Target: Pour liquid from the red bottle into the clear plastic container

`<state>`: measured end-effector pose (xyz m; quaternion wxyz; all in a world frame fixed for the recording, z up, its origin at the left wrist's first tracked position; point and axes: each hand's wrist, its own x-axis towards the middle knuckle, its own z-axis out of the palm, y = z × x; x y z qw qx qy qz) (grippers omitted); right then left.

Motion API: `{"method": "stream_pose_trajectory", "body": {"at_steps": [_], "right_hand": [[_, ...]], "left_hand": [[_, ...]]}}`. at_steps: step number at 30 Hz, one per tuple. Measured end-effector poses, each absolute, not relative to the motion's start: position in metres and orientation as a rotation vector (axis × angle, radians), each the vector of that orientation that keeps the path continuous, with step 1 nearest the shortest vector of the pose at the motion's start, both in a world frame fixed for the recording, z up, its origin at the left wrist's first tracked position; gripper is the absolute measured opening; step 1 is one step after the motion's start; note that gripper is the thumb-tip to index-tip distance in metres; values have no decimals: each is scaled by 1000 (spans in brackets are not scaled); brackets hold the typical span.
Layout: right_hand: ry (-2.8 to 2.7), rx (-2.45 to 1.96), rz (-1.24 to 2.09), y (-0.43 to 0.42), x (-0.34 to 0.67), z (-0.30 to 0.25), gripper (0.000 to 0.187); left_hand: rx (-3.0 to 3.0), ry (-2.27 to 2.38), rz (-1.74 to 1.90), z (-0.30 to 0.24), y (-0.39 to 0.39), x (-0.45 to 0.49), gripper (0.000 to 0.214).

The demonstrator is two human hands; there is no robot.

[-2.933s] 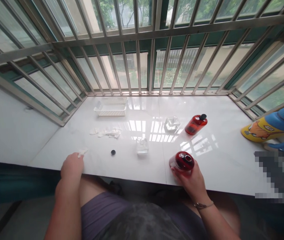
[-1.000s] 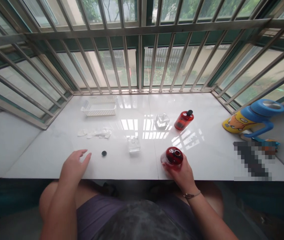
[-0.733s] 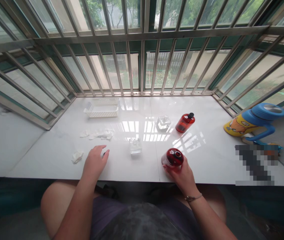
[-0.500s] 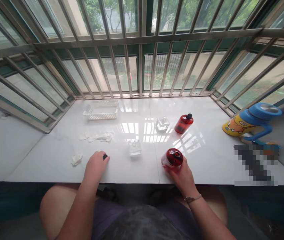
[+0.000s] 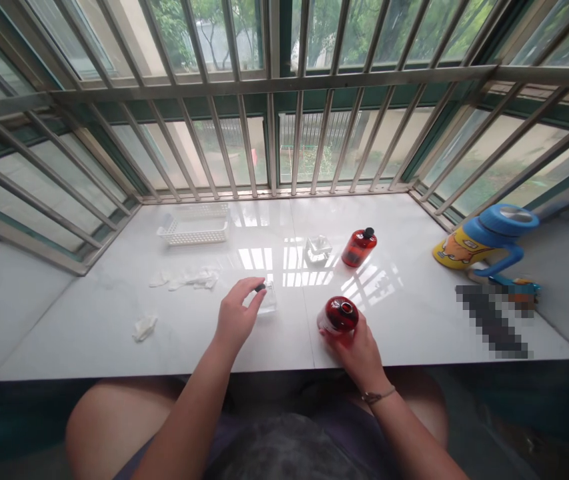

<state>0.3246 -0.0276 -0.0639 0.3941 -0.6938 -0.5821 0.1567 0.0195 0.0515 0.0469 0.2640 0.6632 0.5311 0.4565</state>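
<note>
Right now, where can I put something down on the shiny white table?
There's bare room between the uncapped glossy red bottle and the yellow-and-blue flask, and left of the lone crumpled white scrap. It's crowded where the left hand, pinching a small black cap, partly hides a clear boxy container.

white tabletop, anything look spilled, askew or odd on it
Crumpled white tissue-like scraps lie scattered on the left side, looking like litter. The translucent red rounded bottle in the right hand is uncapped; the left hand holds a small round black cap. No spill shows.
</note>
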Motion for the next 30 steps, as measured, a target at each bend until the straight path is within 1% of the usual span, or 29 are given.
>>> {"method": "stream_pose_trajectory", "body": {"at_steps": [4,8,9,12,14,17,25,30], "right_hand": [[-1484,-1748,382,-27,326,-67,100],[-1488,-1750,388,-28,326,-67,99],[-1489,-1753,389,-28,326,-67,99],[-1488,-1761,384,-28,326,-66,100],[-1487,-1763,378,-28,325,-65,99],[-1491,-1762,377,-29,325,-63,99],[-1479,-1775,394,-29,325,-64,98],[-1481,-1781,399,-30,326,-65,100]], "left_hand": [[1878,1430,1238,34,54,24,15],[1754,1505,1204,23,52,21,14],[1718,1517,1180,22,52,20,16],[1696,1517,1117,20,52,20,32],[1735,1506,1093,20,53,21,37],[1782,1511,1075,20,54,22,38],[1874,1493,1109,16,47,19,33],[1675,1530,1089,10,34,25,35]]}}
